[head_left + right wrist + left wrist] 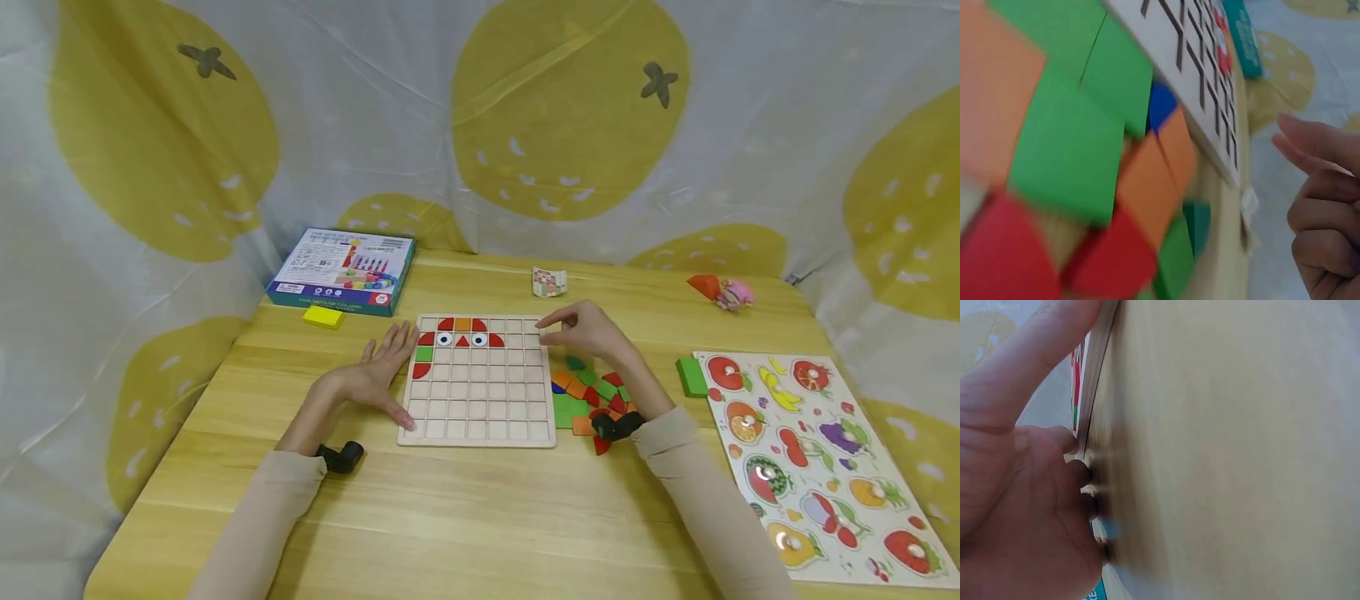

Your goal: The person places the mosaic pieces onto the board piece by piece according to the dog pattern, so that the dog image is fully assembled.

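A pale wooden grid board [480, 410] lies on the table. Red quarter-round pieces, an orange square [462, 324], a green square [423, 354], a red triangle [462, 341] and two eye pieces fill some upper-left cells. My left hand [369, 382] is spread along the board's left side, thumb at the near corner and fingers at the far one. Above the board's upper right edge is my right hand [588, 330], its index finger and thumb extended with a gap between. In the right wrist view, the other fingers [1319, 215] curl inward, and no piece shows between the fingertips.
Loose coloured pieces [573, 408] lie in a pile right of the board, partly under my right wrist. A boxed toy [341, 271] and yellow block [323, 317] sit back left. A small printed card [549, 282] lies behind; a fruit puzzle [817, 467] and green block [692, 377] lie right.
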The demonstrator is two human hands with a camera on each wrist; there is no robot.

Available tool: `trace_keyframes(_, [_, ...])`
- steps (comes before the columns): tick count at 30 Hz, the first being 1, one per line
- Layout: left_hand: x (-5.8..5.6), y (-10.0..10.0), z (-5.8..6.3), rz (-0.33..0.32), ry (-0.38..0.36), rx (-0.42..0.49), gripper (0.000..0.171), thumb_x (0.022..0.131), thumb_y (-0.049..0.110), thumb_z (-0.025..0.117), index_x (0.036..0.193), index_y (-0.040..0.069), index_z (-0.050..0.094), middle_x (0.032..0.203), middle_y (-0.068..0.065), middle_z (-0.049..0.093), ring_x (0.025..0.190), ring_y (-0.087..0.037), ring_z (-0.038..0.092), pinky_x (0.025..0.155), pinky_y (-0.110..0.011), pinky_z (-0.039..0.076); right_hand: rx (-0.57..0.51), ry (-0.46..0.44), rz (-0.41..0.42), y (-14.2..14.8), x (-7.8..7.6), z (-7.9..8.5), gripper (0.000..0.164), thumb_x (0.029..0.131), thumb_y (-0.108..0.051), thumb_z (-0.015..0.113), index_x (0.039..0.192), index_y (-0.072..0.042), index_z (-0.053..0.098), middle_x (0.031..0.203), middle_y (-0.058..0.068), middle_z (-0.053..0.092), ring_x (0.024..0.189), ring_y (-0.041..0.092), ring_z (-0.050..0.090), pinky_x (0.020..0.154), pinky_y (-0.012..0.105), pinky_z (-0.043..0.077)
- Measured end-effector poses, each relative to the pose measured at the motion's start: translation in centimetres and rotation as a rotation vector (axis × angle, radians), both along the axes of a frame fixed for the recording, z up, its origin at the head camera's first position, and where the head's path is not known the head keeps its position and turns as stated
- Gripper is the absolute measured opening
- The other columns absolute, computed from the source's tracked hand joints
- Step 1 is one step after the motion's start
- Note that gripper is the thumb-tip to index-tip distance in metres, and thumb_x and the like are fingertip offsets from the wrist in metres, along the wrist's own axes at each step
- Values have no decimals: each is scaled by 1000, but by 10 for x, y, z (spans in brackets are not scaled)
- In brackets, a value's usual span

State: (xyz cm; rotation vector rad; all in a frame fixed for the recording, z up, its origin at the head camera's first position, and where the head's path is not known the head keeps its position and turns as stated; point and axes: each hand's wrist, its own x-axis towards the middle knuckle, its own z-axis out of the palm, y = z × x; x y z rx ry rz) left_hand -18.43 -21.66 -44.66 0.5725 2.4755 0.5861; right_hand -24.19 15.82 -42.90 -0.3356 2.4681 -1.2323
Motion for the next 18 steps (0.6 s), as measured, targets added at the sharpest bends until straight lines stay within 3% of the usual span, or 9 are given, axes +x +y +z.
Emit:
trace_keyframes(8, [0, 0, 1, 7, -9, -19, 143, 59, 58, 84, 154, 13, -13, 160, -14, -24, 148, -36, -23, 117, -63, -13, 71, -89, 8, 57, 21, -4, 30, 78, -18, 80, 106, -8, 75, 50, -4, 36, 47, 12, 31, 46, 24, 27])
trace_keyframes(14, [0, 1, 2, 11, -15, -21, 144, 59, 58, 84, 154, 14, -13, 160, -13, -25, 148, -35, -23, 117, -63, -13, 23, -158, 30, 68, 26, -18, 28, 76, -16, 82, 101, -5, 74, 51, -4, 43, 46, 10, 34, 46, 22, 29])
trace_keyframes(18, [0, 1, 2, 3, -11, -20, 143, 59, 58, 84, 155, 13, -13, 160, -14, -24, 148, -36, -23, 117, -64, -12, 7, -162, -3, 67, 21, -23, 26, 77, -18, 82, 98, -5, 74, 52, -5, 42, 47, 9, 32, 46, 22, 28])
